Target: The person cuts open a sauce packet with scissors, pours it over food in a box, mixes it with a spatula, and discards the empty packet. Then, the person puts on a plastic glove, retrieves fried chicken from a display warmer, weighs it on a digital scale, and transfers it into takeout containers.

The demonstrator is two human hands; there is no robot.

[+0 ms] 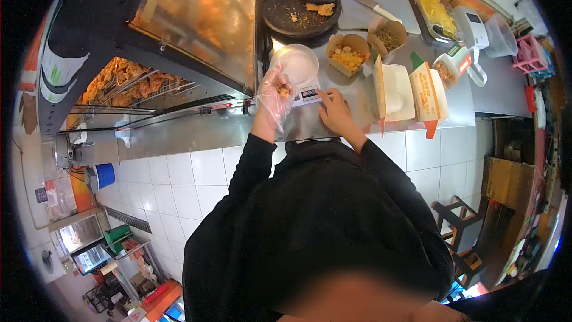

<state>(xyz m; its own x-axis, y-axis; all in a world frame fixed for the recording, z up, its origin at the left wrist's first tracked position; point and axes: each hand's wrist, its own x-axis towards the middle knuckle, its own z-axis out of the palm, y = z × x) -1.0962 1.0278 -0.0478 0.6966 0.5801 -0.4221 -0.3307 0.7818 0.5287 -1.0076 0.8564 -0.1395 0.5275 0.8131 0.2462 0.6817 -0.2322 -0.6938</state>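
My left hand (273, 100), in a clear plastic glove, is closed around small pieces of fried chicken (283, 90). It is beside a round translucent bowl (301, 62) on a white kitchen scale (307, 95). My bare right hand (337, 113) holds nothing, its fingers apart and a fingertip at the scale's button panel. Behind the scale, a brown paper box (347, 56) contains yellow and pale food bits. Another paper box (388, 36) holds dark greenish crumbs. Two open white-and-orange cartons (398, 92) stand to the right of my right hand.
At the back, a dark round board (289, 9) bears a chicken piece and crumbs. A knife (372, 5) lies near a grey cutting board. A glass warming cabinet (196, 24) with fried chicken borders the left. A tub of yellow food (435, 12) stands back right.
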